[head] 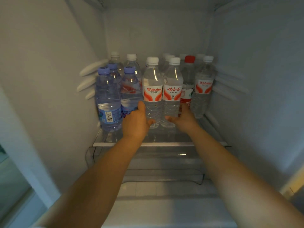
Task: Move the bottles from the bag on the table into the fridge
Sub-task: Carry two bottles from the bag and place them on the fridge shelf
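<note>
Both forearms are extended into the fridge (49,63) over the near edge of the glass shelf (158,143). The left hand (135,122) is wrapped round the base of a white-capped Wahaha bottle (152,89); the right hand (183,118) is wrapped likewise round the neighbouring white-capped bottle (172,91). Both bottles are stood upright, touching, mid-shelf. Blue-capped bottles (107,99) are ranged left, a red-capped bottle (188,79) and further white-capped ones right and behind.

Bottles (152,89) upright on fridge shelf (158,143), packed in rows: blue-cap ones left, white-cap Wahaha center/right, one red-cap between.
</note>
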